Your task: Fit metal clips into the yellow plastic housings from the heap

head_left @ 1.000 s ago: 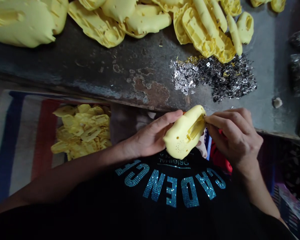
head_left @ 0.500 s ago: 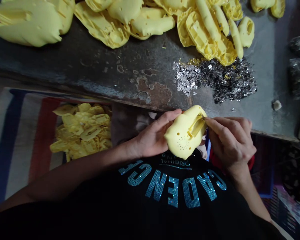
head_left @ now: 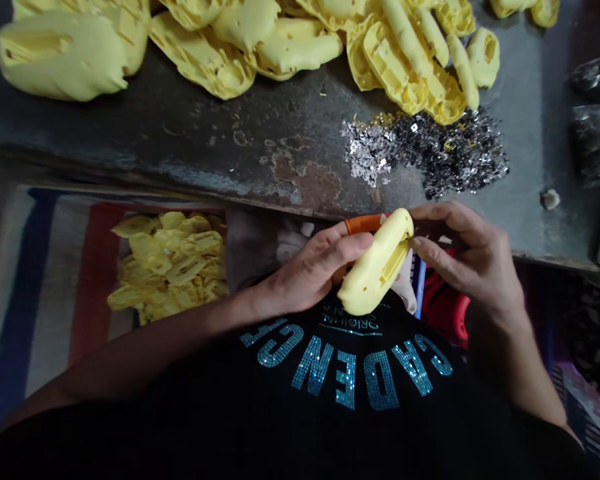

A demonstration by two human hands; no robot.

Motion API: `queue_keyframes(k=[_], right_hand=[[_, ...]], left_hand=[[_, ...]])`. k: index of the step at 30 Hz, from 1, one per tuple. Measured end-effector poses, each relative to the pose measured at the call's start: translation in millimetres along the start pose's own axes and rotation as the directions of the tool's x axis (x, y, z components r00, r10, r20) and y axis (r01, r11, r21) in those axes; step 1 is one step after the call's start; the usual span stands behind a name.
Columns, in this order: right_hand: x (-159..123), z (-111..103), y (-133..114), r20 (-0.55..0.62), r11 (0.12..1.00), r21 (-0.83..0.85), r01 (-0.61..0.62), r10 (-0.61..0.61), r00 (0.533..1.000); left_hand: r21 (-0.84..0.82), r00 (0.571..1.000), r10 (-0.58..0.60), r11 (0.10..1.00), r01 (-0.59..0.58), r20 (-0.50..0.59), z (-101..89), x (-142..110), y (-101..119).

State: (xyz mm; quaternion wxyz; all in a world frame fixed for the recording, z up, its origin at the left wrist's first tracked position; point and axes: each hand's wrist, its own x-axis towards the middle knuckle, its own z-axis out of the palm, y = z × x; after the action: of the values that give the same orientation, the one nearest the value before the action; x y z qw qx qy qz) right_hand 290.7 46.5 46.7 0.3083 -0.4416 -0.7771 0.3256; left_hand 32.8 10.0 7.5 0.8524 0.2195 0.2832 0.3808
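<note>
My left hand is closed around a pale yellow plastic shell, thumb on its near side and fingers behind. The shell is hollow-slotted, tilted on edge, and held above my lap at the table's front edge. An orange band shows around a finger of my left hand. At the shell's upper right end, my right hand has its thumb tip by the slot and its forefinger against the far rim. Something small and dark sits at the slot's end between them, too small to make out clearly.
On the dark, worn table lie many yellow shells and a heap of small metal plates. Bags of metal parts stand at right. Below left, yellow pieces fill a striped sack.
The shell has turned more onto its edge, hiding most of its dotted face. My right hand has gone from a fingertip pinch at the slot to thumb and forefinger spread over the shell's end.
</note>
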Motion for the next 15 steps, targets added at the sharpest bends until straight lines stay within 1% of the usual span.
queue_keyframes(k=[2, 4, 6, 10, 15], right_hand=[[3.7, -3.6, 0.9, 0.073, 0.998, 0.045, -0.049, 0.046, 0.996], [4.2, -2.4, -0.2, 0.075, 0.997, 0.047, -0.055, 0.051, 0.996], [1.9, 2.8, -1.8, 0.027, 0.999, 0.038, -0.026, 0.025, 0.999], [-6.6, 15.7, -0.9, -0.089, 0.999, 0.034, 0.024, -0.02, 0.996], [-17.8, 23.4, 5.9, -0.169, 0.998, 0.027, 0.05, -0.045, 0.985]], left_hand=[[0.053, 0.999, 0.036, 0.998, -0.036, 0.012, 1.5, -3.6, -0.7], [0.09, 0.998, 0.062, 0.994, -0.065, 0.033, 3.1, -7.4, -0.2], [0.127, 0.997, 0.064, 0.99, -0.069, 0.042, 4.3, -11.1, 0.8], [0.215, 0.999, 0.031, 0.976, -0.038, 0.034, 3.5, -15.1, 1.9], [0.245, 0.998, 0.059, 0.967, -0.066, 0.035, 4.3, -10.2, 1.7]])
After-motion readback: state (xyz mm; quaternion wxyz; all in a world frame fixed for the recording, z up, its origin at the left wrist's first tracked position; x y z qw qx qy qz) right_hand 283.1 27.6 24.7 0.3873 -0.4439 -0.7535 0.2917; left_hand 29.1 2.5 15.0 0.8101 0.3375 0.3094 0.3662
